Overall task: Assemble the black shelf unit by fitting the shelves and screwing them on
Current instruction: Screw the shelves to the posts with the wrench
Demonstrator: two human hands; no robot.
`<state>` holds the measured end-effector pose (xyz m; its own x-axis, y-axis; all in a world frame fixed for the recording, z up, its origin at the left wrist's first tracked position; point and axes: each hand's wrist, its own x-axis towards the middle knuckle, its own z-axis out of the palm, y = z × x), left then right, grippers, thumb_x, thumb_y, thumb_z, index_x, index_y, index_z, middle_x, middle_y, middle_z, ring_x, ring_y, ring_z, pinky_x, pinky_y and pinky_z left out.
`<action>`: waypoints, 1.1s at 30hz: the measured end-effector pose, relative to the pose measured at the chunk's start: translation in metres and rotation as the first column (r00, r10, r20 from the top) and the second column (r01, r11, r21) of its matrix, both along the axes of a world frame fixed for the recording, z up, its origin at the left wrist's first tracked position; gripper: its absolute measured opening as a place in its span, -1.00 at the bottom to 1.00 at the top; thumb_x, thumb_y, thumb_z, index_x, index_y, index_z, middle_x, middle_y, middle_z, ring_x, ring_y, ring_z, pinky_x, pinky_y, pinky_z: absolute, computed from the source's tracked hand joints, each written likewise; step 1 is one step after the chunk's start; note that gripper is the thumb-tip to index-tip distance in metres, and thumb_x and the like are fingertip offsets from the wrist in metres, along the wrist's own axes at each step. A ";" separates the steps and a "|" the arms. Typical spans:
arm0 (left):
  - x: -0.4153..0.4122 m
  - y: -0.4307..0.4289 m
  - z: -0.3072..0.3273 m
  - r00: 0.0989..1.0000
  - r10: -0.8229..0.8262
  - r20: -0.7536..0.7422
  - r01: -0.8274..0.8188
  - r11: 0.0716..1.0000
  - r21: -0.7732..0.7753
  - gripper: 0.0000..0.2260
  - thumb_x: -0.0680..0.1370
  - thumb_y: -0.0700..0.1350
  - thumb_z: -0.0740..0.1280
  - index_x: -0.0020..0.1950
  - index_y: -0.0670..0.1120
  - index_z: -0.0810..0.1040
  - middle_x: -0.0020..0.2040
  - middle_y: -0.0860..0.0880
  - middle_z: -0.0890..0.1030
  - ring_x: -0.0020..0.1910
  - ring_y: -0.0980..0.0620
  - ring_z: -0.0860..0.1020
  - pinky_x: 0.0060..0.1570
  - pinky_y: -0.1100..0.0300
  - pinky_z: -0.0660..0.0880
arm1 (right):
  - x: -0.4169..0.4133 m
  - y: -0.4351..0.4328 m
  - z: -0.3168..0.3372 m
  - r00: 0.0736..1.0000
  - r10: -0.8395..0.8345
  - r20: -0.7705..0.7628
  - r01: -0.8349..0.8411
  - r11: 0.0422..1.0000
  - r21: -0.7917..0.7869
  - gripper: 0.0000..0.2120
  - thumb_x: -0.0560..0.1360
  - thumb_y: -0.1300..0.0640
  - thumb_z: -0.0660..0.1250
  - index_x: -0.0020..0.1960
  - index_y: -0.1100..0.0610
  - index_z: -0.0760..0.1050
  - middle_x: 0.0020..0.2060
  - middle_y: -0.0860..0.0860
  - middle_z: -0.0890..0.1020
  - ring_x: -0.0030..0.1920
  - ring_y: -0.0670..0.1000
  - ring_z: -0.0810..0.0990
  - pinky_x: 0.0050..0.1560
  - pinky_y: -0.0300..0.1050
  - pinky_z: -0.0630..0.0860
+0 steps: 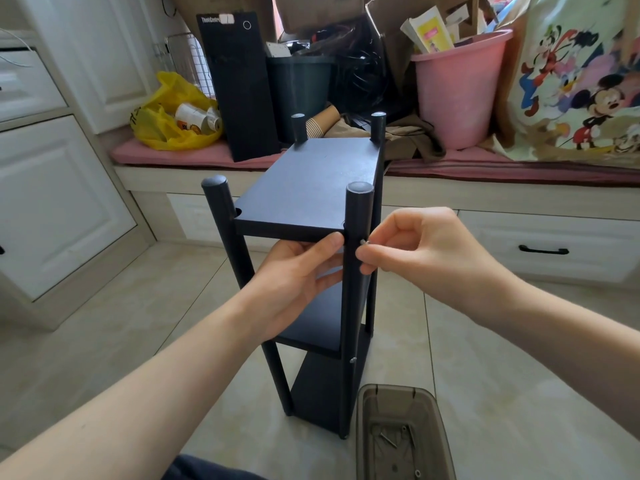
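Right hand point(408, 251) pinches the screw point(363, 242) at the post point(358, 216), left hand point(298, 271) grips the shelf point(304, 188). If the shelf shifts, the screw could go in crooked.

soft, even daylight, faint shadows on the floor tiles point(485, 341); sharp centre, wide-angle bending at the edges.

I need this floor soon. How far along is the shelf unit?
Done: three shelves sit between four posts, and a screw head shows in the near right post by the middle shelf. In hand: the right hand pinches a screw against that post at the top shelf, which the left hand holds. Left: the near left post stands off the top shelf's corner, apparently unfastened; spare screws lie in the brown box.
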<state>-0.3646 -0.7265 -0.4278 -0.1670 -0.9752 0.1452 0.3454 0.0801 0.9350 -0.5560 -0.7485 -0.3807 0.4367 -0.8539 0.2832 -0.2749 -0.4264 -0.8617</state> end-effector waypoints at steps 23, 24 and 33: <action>-0.003 0.003 0.003 0.998 0.057 0.010 -0.057 0.998 0.030 -0.72 0.48 0.02 0.44 0.13 -0.05 0.73 0.19 -0.15 0.69 0.23 -0.13 0.64 0.15 0.10 0.59 | -0.002 -0.011 -0.006 0.999 -0.048 0.001 0.048 0.997 -0.065 -0.90 0.43 0.04 0.50 -0.13 -0.02 0.58 -0.29 -0.10 0.69 -0.27 -0.07 0.65 -0.12 -0.02 0.61; -0.003 0.003 0.003 0.998 0.063 0.007 -0.063 0.997 0.033 -0.70 0.48 0.02 0.44 0.14 -0.06 0.72 0.20 -0.16 0.68 0.23 -0.13 0.64 0.15 0.09 0.59 | -0.002 -0.012 -0.006 0.999 -0.039 0.003 0.039 0.997 -0.064 -0.85 0.43 0.03 0.50 -0.06 -0.08 0.56 -0.24 -0.11 0.69 -0.27 -0.10 0.63 -0.13 -0.08 0.59; -0.005 0.013 0.014 0.977 0.168 0.131 -0.180 0.979 0.090 -0.62 0.49 0.00 0.40 0.24 -0.15 0.63 0.14 -0.12 0.71 0.15 -0.07 0.68 0.14 0.07 0.62 | -0.001 -0.020 -0.002 0.977 0.213 0.028 -0.215 0.966 0.146 -0.65 0.56 0.19 0.38 0.26 -0.16 0.54 0.06 -0.13 0.70 0.08 -0.10 0.67 0.20 0.04 0.59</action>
